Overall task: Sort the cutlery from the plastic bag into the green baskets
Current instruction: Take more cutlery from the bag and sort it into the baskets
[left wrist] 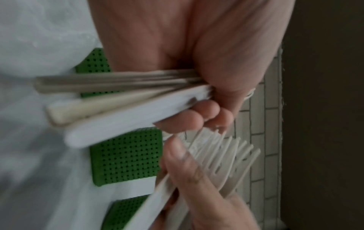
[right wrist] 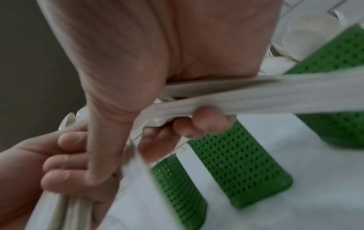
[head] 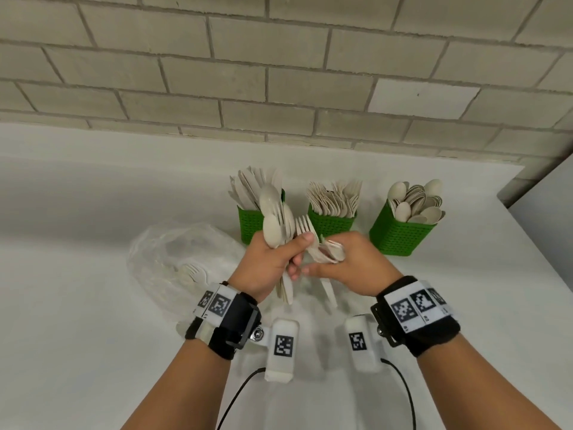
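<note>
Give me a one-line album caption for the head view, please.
Two hands sort pale cutlery: left hand grips a mixed bundle, right hand grips forks, before three green baskets.

Three baskets [head: 330, 223] are lined up near the wall [head: 279, 72], each crammed with upright cutlery, so entry from above is tight. Narrow gaps are left between baskets. The bag [head: 173, 259] blocks the table [head: 77, 305] left of the hands. Bare table is seen far left and right of the right basket [head: 400, 234].

Matt pale cutlery [head: 276, 218]; perforated green plastic baskets [head: 400, 237]; clear bag [head: 173, 259].
</note>
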